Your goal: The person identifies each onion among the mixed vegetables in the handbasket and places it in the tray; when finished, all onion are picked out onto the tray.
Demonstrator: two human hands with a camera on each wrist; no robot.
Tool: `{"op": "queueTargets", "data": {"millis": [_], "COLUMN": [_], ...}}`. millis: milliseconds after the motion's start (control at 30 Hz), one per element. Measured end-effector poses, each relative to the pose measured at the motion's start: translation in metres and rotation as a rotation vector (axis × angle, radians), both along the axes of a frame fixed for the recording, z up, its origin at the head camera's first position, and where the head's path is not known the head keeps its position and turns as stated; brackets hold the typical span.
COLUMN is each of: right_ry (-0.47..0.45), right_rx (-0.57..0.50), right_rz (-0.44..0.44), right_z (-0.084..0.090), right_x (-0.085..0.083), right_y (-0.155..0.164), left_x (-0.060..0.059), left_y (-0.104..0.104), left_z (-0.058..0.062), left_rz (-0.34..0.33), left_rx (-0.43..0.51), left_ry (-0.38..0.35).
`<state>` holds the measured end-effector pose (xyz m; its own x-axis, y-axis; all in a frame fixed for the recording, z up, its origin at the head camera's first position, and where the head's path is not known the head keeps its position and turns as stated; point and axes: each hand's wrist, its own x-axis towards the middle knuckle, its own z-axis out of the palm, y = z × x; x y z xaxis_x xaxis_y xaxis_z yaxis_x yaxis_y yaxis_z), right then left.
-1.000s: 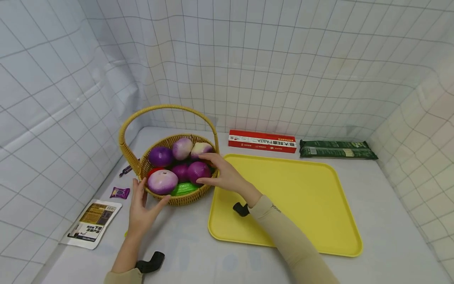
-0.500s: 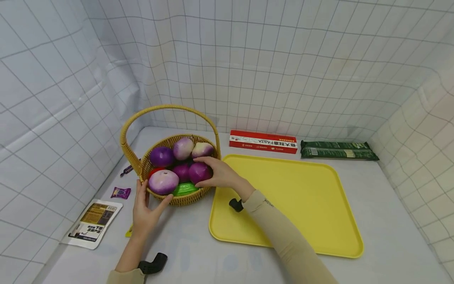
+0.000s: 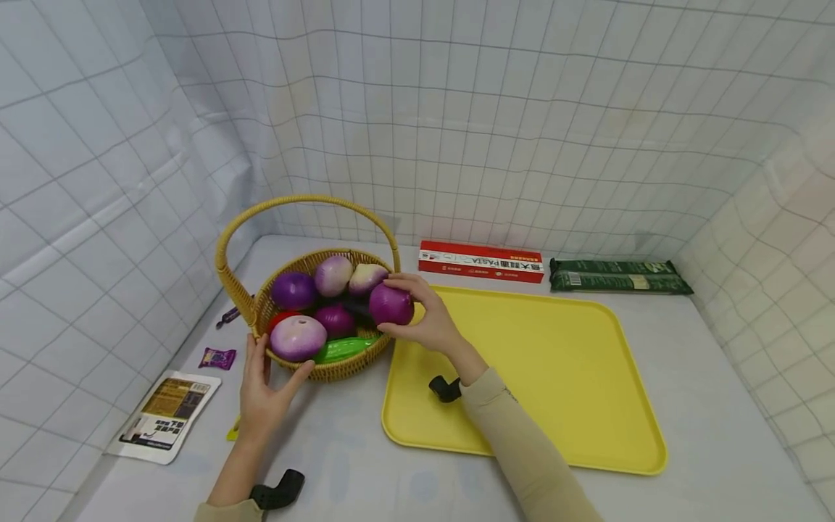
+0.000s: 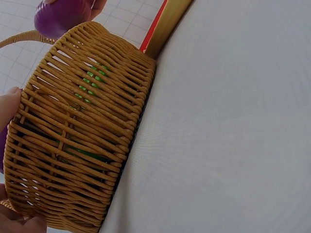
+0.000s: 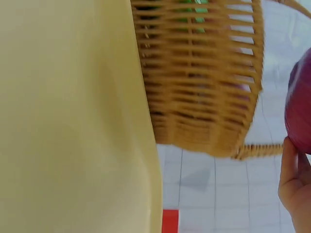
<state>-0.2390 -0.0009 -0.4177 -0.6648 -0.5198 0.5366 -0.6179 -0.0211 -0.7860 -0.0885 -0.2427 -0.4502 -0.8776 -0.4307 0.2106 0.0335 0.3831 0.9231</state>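
Held up by the fingers and thumb of my right hand (image 3: 427,319) is a round purple onion (image 3: 391,304), above the right rim of a wicker basket (image 3: 346,371). The right wrist view shows this onion (image 5: 302,109) apart from the basket (image 5: 199,77). My left hand (image 3: 262,402) grips the basket's near left rim, thumb and fingers spread along it. Inside lie a white-and-purple onion (image 3: 298,338), another purple onion (image 3: 335,320), a dark purple round vegetable (image 3: 293,291), two paler ones at the back, a green ridged vegetable (image 3: 346,350) and something red, partly hidden.
A yellow tray (image 3: 535,384) lies right of the basket. Behind it are a red pasta box (image 3: 481,262) and green packets (image 3: 620,277). At left lie a white pouch (image 3: 166,417), a purple wrapped sweet (image 3: 217,358) and another wrapped piece (image 3: 227,317). The basket's tall handle (image 3: 306,199) arches overhead.
My right hand has closed round the purple onion and lifted it up and rightward from among the others. More of the green vegetable shows now. The left hand stays at the basket rim.
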Motion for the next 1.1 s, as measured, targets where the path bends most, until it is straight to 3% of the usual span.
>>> {"op": "queueTargets", "data": {"millis": [67, 167, 300, 400, 633, 833, 1100], "right_ry": [-0.075, -0.179, -0.265, -0.299, -0.407, -0.467, -0.458], "right_rx": [-0.039, -0.086, -0.109, -0.075, 0.069, 0.099, 0.124], "right_rz": [-0.037, -0.09, -0.156, -0.228, -0.38, -0.378, -0.348], "right_z": [0.007, 0.007, -0.011, -0.027, -0.046, -0.058, -0.07], "right_x": [0.003, 0.001, -0.017, -0.03, -0.044, -0.049, -0.055], "right_y": [0.01, 0.022, 0.029, 0.033, 0.034, 0.033, 0.034], "left_x": [0.003, 0.003, -0.002, -0.002, -0.003, -0.005, -0.004], "left_y": [0.004, 0.003, -0.008, -0.009, -0.009, -0.009, -0.007], "left_z": [0.009, 0.01, -0.009, -0.012, -0.014, -0.015, -0.015], "left_rz": [-0.001, 0.003, 0.011, 0.019, 0.024, 0.023, 0.022], "left_rx": [0.005, 0.006, -0.008, -0.009, -0.017, -0.03, -0.029], "left_ry": [0.0, -0.007, -0.004, 0.001, 0.003, 0.005, 0.007]}}
